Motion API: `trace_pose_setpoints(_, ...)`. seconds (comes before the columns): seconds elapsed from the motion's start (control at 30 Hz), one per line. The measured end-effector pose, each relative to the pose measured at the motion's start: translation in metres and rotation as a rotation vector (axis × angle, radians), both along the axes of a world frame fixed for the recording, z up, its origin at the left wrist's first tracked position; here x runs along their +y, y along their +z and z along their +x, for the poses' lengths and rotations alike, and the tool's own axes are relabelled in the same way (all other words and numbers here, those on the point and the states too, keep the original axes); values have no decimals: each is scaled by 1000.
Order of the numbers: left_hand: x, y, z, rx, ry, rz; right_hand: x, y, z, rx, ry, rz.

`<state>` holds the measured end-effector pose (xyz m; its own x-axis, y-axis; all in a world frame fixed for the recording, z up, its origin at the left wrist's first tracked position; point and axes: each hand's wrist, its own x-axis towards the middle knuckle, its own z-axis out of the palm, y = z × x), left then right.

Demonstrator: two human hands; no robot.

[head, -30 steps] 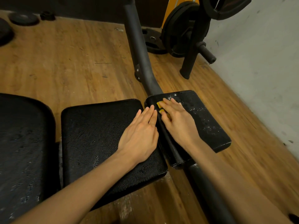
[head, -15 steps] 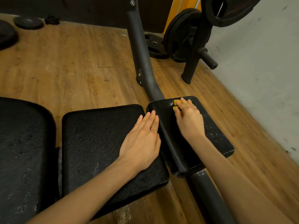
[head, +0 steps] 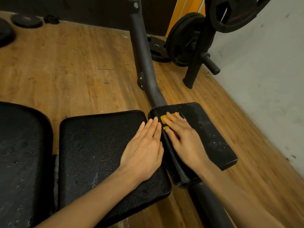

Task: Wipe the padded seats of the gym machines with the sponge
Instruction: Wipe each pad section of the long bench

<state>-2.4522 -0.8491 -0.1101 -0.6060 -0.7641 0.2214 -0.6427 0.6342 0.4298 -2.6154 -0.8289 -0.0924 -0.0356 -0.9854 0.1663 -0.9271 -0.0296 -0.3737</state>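
A yellow sponge lies on the small black pad at the right, mostly hidden under my right hand. That hand presses it flat with straight fingers near the pad's far left corner. My left hand rests flat, fingers straight, on the right side of the middle black seat pad. Wet specks shine on the small pad right of my hand. A third, larger black pad fills the left edge.
A black steel tube runs from under the small pad away across the wooden floor. Weight plates hang on a rack at the back right, with more plates on the floor far left. A grey wall borders the right.
My right hand has slid the sponge back from the pad's far edge toward its left corner, and its fingers now lie flatter. The left hand has stayed in place.
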Motion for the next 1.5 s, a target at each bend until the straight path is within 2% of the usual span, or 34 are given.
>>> trace_pose_setpoints(0.03,0,-1,0,7,0,3,-5,0,-10,0,3,16)
trace_pose_setpoints(0.13,1,0,-1,0,5,-11,-44,6,-33,-42,-251,13)
trace_pose_setpoints(0.2,1,-2,-1,-13,15,-30,-51,5,-20,-55,-314,15)
trace_pose_setpoints(0.37,0,-3,-2,-31,26,-41,-9,-2,7,-70,19,-4)
trace_pose_setpoints(0.53,1,0,-1,4,7,-18,-69,-1,6,-70,-55,-14)
trace_pose_setpoints(0.6,1,0,0,8,3,-16,-63,-5,11,-84,-66,-35)
trace_pose_setpoints(0.77,1,0,-1,0,15,-21,-39,-7,-2,-40,81,-62)
trace_pose_setpoints(0.87,2,0,0,8,4,-1,-69,-3,-36,50,-68,-51)
trace_pose_setpoints(0.97,2,0,0,11,8,-8,-80,-3,-29,77,-254,-81)
trace_pose_setpoints(1.0,1,-1,-1,-1,6,-7,-79,-7,-18,71,-233,-100)
trace_pose_setpoints(1.13,1,0,-1,-23,16,-9,-68,-1,-10,-27,108,-30)
trace_pose_setpoints(1.2,2,1,0,-18,7,7,-77,3,-37,-13,20,26)
trace_pose_setpoints(1.27,2,1,0,-12,7,13,-88,6,-60,-29,-230,45)
trace_pose_setpoints(1.33,1,1,0,-14,15,8,-91,4,-47,-26,-428,29)
trace_pose_setpoints(1.4,1,0,-1,-31,16,6,-79,-4,-12,2,-440,25)
trace_pose_setpoints(1.5,0,-1,-2,-68,16,3,-40,-13,20,-2,-243,-41)
